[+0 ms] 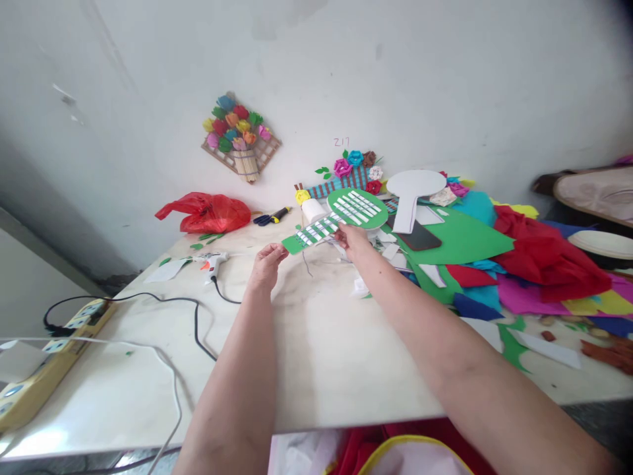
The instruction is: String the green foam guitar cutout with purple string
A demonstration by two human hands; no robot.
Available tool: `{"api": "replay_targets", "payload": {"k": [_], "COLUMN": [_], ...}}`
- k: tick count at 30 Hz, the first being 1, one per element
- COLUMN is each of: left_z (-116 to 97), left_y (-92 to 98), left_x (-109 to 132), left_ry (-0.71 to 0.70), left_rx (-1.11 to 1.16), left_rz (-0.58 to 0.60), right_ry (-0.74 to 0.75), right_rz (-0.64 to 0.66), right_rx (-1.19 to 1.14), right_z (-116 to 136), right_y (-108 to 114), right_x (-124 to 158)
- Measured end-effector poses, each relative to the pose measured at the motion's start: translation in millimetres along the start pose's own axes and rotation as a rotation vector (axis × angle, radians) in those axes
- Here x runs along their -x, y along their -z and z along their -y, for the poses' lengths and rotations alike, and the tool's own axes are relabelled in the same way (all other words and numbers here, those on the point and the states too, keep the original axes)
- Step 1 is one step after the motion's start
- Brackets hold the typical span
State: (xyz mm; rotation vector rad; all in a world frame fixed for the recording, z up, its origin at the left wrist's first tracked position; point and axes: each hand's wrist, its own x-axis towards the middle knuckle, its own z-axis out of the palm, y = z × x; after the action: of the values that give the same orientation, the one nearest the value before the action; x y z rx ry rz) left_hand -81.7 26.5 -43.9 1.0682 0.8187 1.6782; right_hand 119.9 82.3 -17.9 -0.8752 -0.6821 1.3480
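Observation:
A green paddle-shaped piece with a round head and a long handle is held up over the table, with white and green strips woven across it. My left hand pinches the tip of its handle. My right hand grips it lower on the round head's side, where the handle joins; part of those fingers is hidden behind the piece. A white paddle-shaped cutout lies behind it to the right, beside a dark flat object and green sheets.
A glue gun, scissors and a red plastic bag are at the left, with cables and a power strip nearer. Coloured paper and scraps pile up at the right. Paper flowers hang on the wall.

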Motion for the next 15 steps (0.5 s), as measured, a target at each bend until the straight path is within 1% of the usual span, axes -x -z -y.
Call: {"api": "replay_targets", "payload": {"k": [3,5,8,10,12,15], "left_z": [2,2,-1,-3,-3,0], "left_y": [-6.8,-12.5,-18.4,-19.2,-18.2,-15.9], "left_x": [0,0,1,1,1,0], "left_ry": [0.053,0.083,0.149,0.18,0.19,0.198], "left_rx": [0.184,0.284,0.368,0.397,0.418,0.405], "left_rz": [-0.041,-0.098,-0.206,-0.244,-0.239,-0.178], "right_ry": [0.019,0.029,0.025,0.028,0.04,0.082], "right_rz": [0.011,0.013,0.012,0.017,0.026,0.037], "right_rx": [-0.008,0.008,0.035,0.039,0.043,0.078], "right_z": [-1,-2,-4,-5,-7,-9], "right_y": [0,-1,-2,-4,-5,-5], "right_x": [0,0,1,1,2,2]}}
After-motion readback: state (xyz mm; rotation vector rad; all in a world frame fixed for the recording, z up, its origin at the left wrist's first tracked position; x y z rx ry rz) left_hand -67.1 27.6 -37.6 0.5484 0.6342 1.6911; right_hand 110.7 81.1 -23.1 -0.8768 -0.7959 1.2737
